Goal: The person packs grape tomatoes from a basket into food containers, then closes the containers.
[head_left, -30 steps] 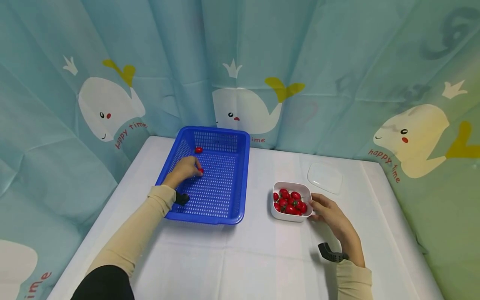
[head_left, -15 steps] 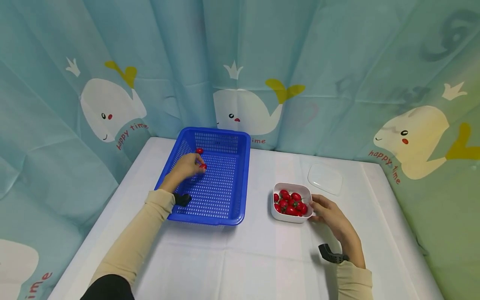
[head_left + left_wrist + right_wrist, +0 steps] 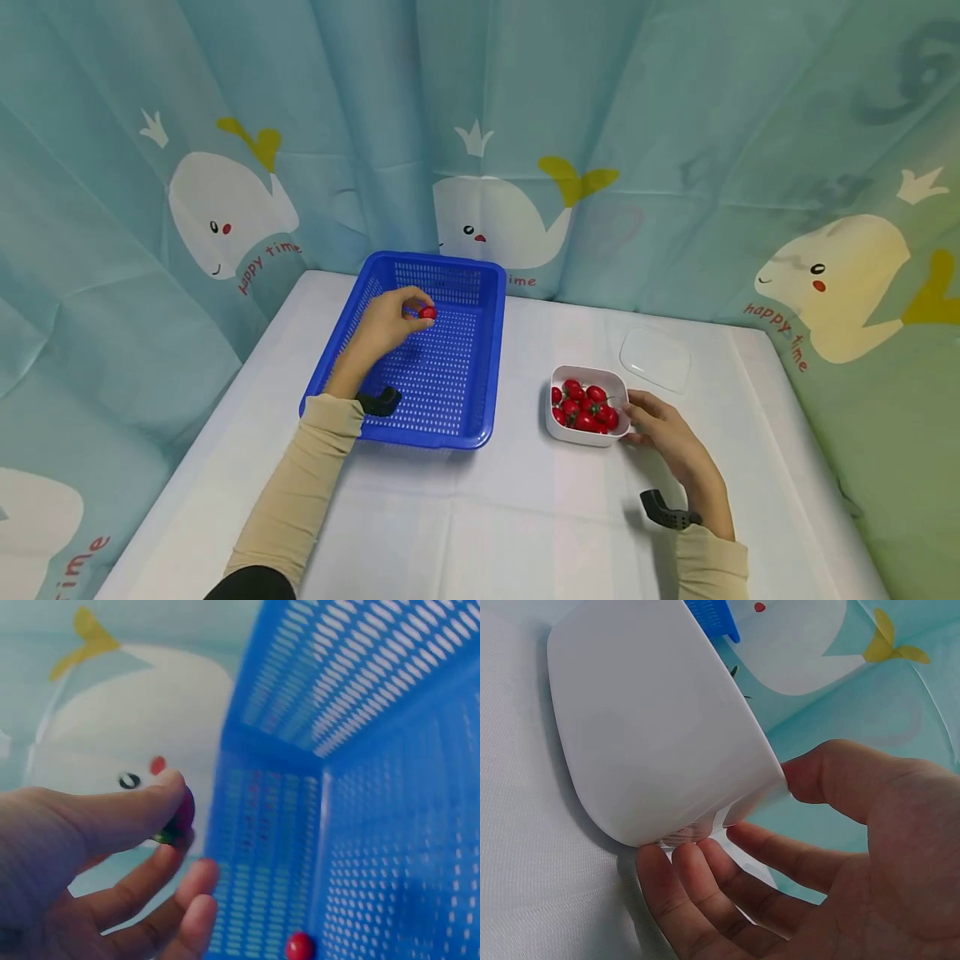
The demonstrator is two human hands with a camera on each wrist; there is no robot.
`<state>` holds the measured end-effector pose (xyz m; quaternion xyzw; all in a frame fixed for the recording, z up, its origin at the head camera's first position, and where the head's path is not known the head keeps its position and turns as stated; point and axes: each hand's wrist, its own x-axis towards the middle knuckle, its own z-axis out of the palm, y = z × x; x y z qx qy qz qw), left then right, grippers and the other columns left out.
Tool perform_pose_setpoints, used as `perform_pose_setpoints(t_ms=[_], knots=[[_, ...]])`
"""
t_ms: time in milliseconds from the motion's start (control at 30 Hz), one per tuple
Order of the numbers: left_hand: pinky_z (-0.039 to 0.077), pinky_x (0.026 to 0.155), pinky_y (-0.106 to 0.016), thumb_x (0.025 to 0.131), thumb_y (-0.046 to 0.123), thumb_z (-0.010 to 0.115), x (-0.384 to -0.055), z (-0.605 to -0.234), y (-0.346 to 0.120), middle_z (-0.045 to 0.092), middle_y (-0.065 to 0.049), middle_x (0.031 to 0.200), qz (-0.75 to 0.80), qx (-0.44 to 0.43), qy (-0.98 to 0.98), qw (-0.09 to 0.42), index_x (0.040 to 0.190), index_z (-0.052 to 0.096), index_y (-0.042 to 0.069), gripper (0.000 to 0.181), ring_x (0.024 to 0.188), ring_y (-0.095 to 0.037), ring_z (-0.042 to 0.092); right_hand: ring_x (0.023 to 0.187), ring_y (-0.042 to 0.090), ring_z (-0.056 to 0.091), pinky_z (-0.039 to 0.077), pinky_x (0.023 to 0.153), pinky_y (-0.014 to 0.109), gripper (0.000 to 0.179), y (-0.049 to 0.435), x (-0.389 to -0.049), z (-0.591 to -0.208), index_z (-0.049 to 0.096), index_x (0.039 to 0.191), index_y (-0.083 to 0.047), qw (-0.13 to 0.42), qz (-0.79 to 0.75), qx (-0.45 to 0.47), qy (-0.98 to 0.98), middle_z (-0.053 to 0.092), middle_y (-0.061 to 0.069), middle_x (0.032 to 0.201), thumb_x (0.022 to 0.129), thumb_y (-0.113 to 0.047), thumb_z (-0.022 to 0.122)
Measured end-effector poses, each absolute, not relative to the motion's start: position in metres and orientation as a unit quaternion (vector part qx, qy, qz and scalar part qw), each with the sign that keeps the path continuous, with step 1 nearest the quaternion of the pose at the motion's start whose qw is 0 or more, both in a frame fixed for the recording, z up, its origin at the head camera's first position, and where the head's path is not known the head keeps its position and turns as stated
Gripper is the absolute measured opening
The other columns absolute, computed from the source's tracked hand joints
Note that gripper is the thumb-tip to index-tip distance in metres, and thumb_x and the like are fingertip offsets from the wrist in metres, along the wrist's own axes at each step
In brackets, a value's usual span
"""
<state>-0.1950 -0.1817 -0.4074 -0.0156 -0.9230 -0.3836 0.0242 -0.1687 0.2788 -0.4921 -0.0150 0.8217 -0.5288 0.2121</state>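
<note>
Between thumb and fingertips, my left hand point(image 3: 384, 327) pinches a red cherry tomato point(image 3: 427, 312) above the blue plastic basket point(image 3: 496, 350). The left wrist view shows this tomato's green stem end, partly covered by the thumb. Another cherry tomato point(image 3: 300, 947) lies in the basket; in the head view the hand hides it. A small white box point(image 3: 581, 438) stands to the right, with several cherry tomatoes point(image 3: 583, 422) inside. My right hand point(image 3: 667, 429) holds the box's right side, thumb point(image 3: 810, 772) at the rim and fingertips against the outer wall.
A clear lid point(image 3: 655, 360) lies flat on the white-covered table point(image 3: 517, 508), behind and right of the box. At the table's back edge hangs a blue-green curtain point(image 3: 360, 100) printed with whales. The basket's raised rim stands between the left hand and the box.
My left hand has lifted the cherry tomato and carried it up, toward the back and a little right within the basket. The right hand stays at the box. The head view shifts slightly.
</note>
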Motion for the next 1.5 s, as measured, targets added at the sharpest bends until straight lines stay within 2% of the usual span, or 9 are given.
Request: perform_pose_setpoints(t_ms=[200,467,700,1000,1233,1500], knots=[[0.059,0.081,-0.038,0.097,0.017,0.075,-0.184,-0.401,-0.163,0.072,-0.014,0.125,-0.424,-0.046,-0.903,0.052,0.124,0.071,0.011,0.028,0.103,-0.031,0.065,0.116,0.015,0.059,0.058,0.088,0.02,0.057,0.277,-0.167,-0.492,0.039,0.156,0.002,0.214,-0.531,-0.012,0.82,0.047,0.028,0.154,0.11,-0.029,0.05],[0.062,0.087,-0.042,0.097,0.016,0.075,-0.17,-0.398,-0.136,0.07,-0.011,0.125,-0.477,-0.085,-0.871,0.082,0.125,0.073,0.014,0.028,0.104,-0.028,0.067,0.118,0.017,0.059,0.058,0.088,0.019,0.056,0.276,-0.167,-0.49,0.039,0.156,0.001,0.212,-0.526,-0.007,0.823,0.048,0.027,0.155,0.11,-0.03,0.049],[0.059,0.091,-0.038,0.097,0.016,0.075,-0.159,-0.403,-0.111,0.07,-0.005,0.117,-0.52,-0.117,-0.842,0.088,0.118,0.075,0.016,0.021,0.103,-0.021,0.067,0.116,0.016,0.06,0.059,0.088,0.02,0.055,0.276,-0.166,-0.49,0.039,0.155,0.002,0.21,-0.532,-0.01,0.82,0.048,0.028,0.154,0.11,-0.028,0.049],[0.059,0.087,-0.029,0.096,0.014,0.076,-0.146,-0.417,-0.071,0.071,-0.005,0.11,-0.571,-0.131,-0.804,0.101,0.115,0.075,0.013,0.02,0.099,-0.018,0.069,0.11,0.011,0.06,0.059,0.088,0.021,0.055,0.276,-0.166,-0.49,0.039,0.155,0.003,0.208,-0.541,-0.012,0.815,0.048,0.028,0.152,0.11,-0.027,0.049],[0.062,0.086,-0.032,0.094,0.011,0.078,-0.137,-0.426,-0.038,0.072,-0.007,0.107,-0.578,-0.148,-0.793,0.126,0.114,0.073,0.009,0.021,0.097,-0.019,0.07,0.109,0.009,0.06,0.059,0.087,0.021,0.055,0.275,-0.167,-0.492,0.04,0.155,0.003,0.209,-0.541,-0.014,0.815,0.048,0.028,0.153,0.11,-0.027,0.049],[0.06,0.086,-0.025,0.095,0.007,0.075,-0.128,-0.437,-0.004,0.07,-0.007,0.111,-0.578,-0.158,-0.792,0.115,0.114,0.073,0.006,0.019,0.1,-0.019,0.068,0.117,0.019,0.06,0.058,0.088,0.021,0.055,0.277,-0.168,-0.493,0.039,0.156,0.002,0.211,-0.533,-0.014,0.819,0.048,0.028,0.154,0.11,-0.028,0.049]])
